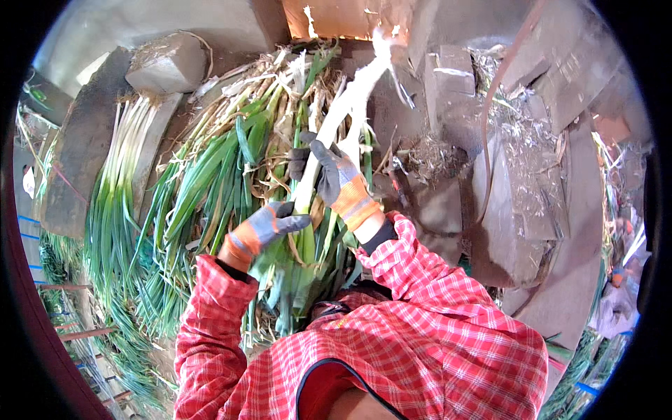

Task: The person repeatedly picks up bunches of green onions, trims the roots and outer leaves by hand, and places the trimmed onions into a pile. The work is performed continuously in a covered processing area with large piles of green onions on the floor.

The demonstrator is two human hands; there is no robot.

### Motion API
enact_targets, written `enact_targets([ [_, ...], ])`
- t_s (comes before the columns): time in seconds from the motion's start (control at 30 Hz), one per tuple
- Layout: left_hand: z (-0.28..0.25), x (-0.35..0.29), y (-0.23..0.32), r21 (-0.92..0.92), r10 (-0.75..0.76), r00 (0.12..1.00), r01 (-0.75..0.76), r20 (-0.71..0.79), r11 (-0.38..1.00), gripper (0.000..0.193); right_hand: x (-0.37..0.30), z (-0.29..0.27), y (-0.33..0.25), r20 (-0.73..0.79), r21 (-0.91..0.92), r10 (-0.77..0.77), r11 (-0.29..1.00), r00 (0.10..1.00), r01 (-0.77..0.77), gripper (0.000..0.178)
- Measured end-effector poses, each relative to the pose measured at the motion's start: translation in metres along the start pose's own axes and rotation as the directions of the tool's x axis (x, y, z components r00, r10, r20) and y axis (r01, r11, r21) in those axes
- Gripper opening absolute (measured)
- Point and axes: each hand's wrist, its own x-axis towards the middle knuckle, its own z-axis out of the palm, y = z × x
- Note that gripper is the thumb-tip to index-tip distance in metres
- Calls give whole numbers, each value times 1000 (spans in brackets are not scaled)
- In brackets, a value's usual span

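Here, pale onion stalks (341, 108) in my right hand (343, 180)

My right fingers, gloved in dark grey and orange, are closed around the stalks, with dark fingertips showing on their far left side. The stalks slant up and away from me, their white ends toward the top, glaring in the light, and their green part running down toward my body. My left hand (262, 227), in a matching glove, is lower down, beside the green part; its fingers are bent and its thumb points right across the leaves. Whether those fingers pinch anything, I cannot tell.

Just left of my hands lies a big heap of untidy onions (217, 168), long green leaves spread toward me and dry brown husks among them. Farther left, a neater bundle (120, 168) lies with its white ends up against a pale block (168, 64), beside a dark curved board (77, 154). On my right, a brown hose (488, 126) bends past dirty slabs (514, 189) strewn with scraps. My red checked sleeves (213, 308) come up from below, cuffs folded back.
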Motion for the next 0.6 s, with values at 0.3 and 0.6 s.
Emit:
enact_targets([
  [0.3,-8,-93,-7,-122,-81,993,70,-85,990,43,135,-43,-82,-145,306,-173,929,974,210,50],
  [0.6,-48,-195,-64,-172,-180,966,149,-187,974,40,222,-111,-235,-507,-721,-19,557,862,-412,32],
])
